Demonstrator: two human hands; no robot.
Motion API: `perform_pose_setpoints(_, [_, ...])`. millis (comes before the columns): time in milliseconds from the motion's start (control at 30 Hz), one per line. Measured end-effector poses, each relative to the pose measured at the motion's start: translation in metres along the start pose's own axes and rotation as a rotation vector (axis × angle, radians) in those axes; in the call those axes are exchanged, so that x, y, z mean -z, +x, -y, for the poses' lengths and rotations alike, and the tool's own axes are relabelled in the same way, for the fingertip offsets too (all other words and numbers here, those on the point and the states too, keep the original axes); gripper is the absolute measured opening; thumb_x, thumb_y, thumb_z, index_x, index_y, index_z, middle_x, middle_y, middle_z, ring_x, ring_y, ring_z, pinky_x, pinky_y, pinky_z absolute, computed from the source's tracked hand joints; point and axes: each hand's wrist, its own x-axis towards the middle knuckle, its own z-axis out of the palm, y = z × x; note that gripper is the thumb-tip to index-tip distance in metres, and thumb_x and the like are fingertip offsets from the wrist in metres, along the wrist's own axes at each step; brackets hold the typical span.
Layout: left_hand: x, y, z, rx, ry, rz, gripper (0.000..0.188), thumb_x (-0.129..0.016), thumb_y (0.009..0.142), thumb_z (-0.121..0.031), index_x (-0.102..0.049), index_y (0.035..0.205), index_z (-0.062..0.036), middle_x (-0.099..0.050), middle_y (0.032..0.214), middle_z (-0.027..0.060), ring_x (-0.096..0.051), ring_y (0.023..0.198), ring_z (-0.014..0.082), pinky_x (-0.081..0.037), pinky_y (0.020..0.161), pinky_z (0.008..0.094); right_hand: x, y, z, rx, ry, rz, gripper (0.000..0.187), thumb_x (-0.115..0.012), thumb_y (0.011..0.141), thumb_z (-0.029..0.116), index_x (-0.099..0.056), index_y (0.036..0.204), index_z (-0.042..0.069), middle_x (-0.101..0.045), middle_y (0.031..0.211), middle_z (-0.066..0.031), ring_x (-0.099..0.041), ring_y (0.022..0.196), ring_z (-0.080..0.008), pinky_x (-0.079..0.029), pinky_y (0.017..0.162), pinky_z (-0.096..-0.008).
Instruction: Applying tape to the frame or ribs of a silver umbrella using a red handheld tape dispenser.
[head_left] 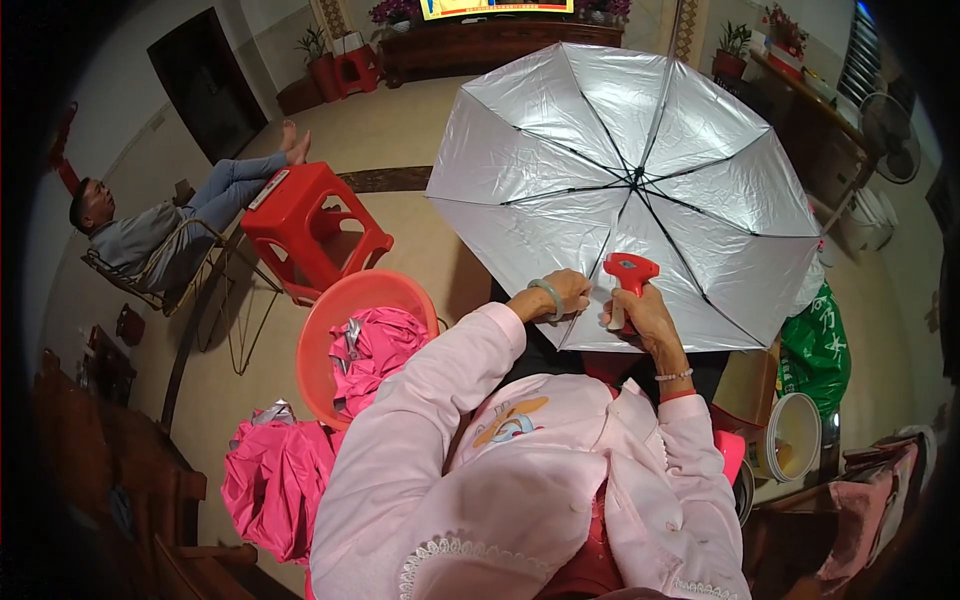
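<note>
An opened umbrella (pixel 730 130) spreads in front of me, its silver inner side and black ribs facing up toward me. My left hand (pixel 568 292), with a jade-coloured bangle at the wrist, is closed on the umbrella's near edge beside a rib. Just to its right, my right hand (pixel 648 312) grips a red pistol-shaped tool (pixel 632 268) that looks like a tagging gun, close over the silver cloth. A pale strip shows by the right fingers; I cannot make out what it is.
Left of me are a coral basin (pixel 318 345) holding pink cloth (pixel 380 350) and another pink heap (pixel 275 485). Beyond stands a red stool (pixel 305 215), where a seated person (pixel 150 235) rests their legs. At right are a green bag (pixel 815 350) and a white bucket (pixel 793 437).
</note>
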Motion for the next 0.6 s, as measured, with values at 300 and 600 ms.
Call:
perform_pose_setpoints(300, [0.003, -0.001, 0.003, -0.043, -0.027, -0.061, 0.019, -0.054, 0.065, -0.019, -0.062, 0.073, -0.004, -0.061, 0.073, 0.0166, -0.059, 0.072, 0.0322, -0.046, 0.067, 0.0374, 0.012, -0.003, 0.02, 0.127, 0.129, -0.082, 0.021, -0.049, 0.079, 0.014, -0.048, 0.091, -0.003, -0.059, 0.074, -0.0118, -0.06, 0.06, -0.0184, -0.049, 0.053, -0.0271])
perform_pose_setpoints(600, [0.012, -0.003, 0.006, -0.1, -0.101, -0.147, 0.023, -0.053, 0.066, -0.021, -0.064, 0.076, -0.0042, -0.061, 0.076, 0.0174, -0.058, 0.072, 0.0337, -0.046, 0.068, 0.0378, 0.048, -0.024, 0.078, 0.199, 0.141, -0.058, 0.021, -0.05, 0.08, 0.015, -0.047, 0.095, -0.001, -0.058, 0.077, -0.0138, -0.06, 0.063, -0.0196, -0.051, 0.057, -0.0288])
